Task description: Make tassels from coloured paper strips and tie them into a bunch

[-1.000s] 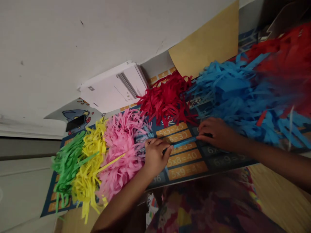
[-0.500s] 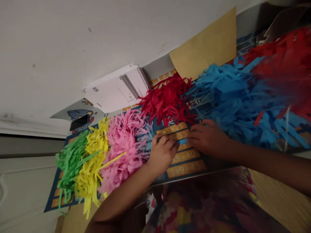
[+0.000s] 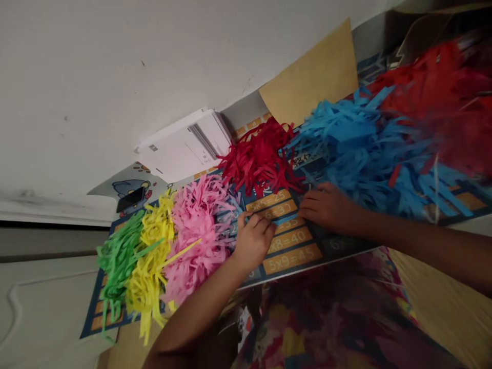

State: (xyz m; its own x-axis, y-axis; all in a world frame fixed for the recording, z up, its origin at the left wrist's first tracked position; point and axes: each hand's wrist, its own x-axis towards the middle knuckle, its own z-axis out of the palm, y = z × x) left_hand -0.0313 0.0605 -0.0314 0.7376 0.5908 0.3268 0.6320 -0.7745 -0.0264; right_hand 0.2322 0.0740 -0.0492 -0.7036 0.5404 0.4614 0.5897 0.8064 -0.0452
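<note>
A thin blue strip [image 3: 283, 221] stretches low over the mat between my two hands. My left hand [image 3: 254, 237] is closed on its left end, fingers curled, beside the pink shredded strips [image 3: 198, 233]. At the other end my right hand [image 3: 327, 209] pinches the strip, close to the large blue pile of strips [image 3: 355, 141]. Beyond the hands lies a dark red bundle of strips [image 3: 259, 159]. Some light blue strips lie partly behind my left hand.
A yellow bundle [image 3: 151, 256] and a green bundle [image 3: 121, 251] lie at the left of the times-table mat [image 3: 292, 259]. Bright red strips [image 3: 430, 87] are heaped far right. White booklets [image 3: 184, 148], a dark phone-like object [image 3: 130, 200] and a tan sheet [image 3: 311, 74] line the wall.
The gap between my hands has grown slightly, with more of the blue strip stretched across it. My view has shifted a little; the bundles lie as before.
</note>
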